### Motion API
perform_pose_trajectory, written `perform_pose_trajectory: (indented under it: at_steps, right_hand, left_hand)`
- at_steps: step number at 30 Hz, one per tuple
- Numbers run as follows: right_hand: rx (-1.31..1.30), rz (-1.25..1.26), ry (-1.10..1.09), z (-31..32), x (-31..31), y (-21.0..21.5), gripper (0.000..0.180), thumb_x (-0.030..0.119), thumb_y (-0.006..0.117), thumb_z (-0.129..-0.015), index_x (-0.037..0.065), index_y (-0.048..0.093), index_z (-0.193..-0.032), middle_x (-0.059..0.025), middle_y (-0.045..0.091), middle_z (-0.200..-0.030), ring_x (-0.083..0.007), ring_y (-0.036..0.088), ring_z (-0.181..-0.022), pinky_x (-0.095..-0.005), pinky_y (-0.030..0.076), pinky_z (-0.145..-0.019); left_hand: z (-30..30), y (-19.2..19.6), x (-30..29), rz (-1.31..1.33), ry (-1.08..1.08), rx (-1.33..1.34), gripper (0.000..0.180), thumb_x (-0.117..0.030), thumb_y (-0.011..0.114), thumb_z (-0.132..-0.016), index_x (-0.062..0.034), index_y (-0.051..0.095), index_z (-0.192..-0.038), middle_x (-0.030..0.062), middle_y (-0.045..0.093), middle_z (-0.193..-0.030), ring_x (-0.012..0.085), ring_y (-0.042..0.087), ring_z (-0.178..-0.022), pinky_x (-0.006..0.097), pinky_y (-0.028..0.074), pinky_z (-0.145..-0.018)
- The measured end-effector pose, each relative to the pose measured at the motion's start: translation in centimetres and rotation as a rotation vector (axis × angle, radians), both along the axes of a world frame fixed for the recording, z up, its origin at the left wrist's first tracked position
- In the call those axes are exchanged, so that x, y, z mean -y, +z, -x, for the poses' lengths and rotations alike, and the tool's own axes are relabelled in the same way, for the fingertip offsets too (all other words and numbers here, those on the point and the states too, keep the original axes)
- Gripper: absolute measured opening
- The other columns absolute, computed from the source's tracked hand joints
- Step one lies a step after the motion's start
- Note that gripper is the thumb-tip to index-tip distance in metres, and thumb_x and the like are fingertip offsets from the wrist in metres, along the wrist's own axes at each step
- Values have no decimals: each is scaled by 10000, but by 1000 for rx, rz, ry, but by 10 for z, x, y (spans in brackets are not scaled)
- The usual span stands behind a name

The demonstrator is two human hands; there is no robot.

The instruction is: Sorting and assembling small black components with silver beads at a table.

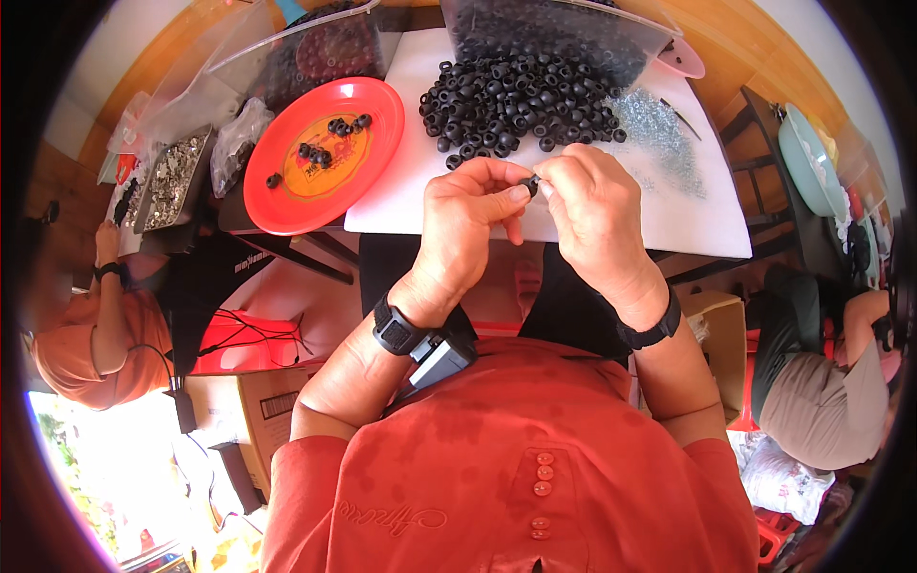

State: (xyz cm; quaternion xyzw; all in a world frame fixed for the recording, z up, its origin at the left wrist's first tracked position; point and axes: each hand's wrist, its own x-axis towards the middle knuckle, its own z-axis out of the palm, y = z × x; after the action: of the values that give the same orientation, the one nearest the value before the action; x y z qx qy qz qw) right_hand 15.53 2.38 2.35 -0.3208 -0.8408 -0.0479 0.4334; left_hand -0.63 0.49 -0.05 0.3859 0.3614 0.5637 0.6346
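Observation:
My left hand (465, 222) is closed, pinching a small black bead-like piece (531, 185) between thumb and forefinger. Right beside that piece, the thumb and fingers of my right hand (600, 215) press together; whatever they hold, if anything, is too small to make out. Both hands are raised over the front of a white board (382, 205). Behind them lies a big heap of round, hollow black pieces (516, 100), some spilling from a clear plastic bin (640, 33). Tiny clear bluish pieces (659, 138) are scattered to the heap's right.
A red plate (377, 172) with several black pieces stands at the left. Beyond it are another clear bin (287, 57) and a metal tray (158, 196) of shiny parts. A thin dark tool (680, 118) lies at the right. People sit at the left (105, 334) and right (831, 401).

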Motion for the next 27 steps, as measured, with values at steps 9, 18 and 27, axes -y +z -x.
perform_pose_trajectory:
  at_steps: [9, 18, 27]
  right_hand:
    - [21, -133, -96, 10, 4, -7, 163, 17, 635, -686, 41, 503, -777, -93, 508, -722, -312, 545, -680, -423, 436, -605]
    - [-390, 463, 153, -1, -2, -17, 116, -24, 626, -792, 12, 516, -784, -117, 528, -689, -246, 538, -592, -344, 420, -546]
    - [-435, 576, 184, -3, -2, -8, 133, -2, 645, -849, -5, 548, -758, -60, 536, -650, -120, 494, -578, -288, 395, -534]
  left_hand:
    - [-4, -1, 4, -23, 64, -74, 135, -17, 670, -887, 47, 635, -1001, 63, 636, -795, 123, 561, -585, 235, 444, -494]
    - [-6, 0, 8, -16, 88, -35, 111, -18, 680, -873, 35, 645, -964, 40, 622, -778, 97, 532, -567, 229, 442, -486]
    - [-4, -3, 7, -59, 58, -30, 114, -10, 657, -887, 34, 648, -992, 46, 638, -804, 98, 538, -572, 228, 450, -510]
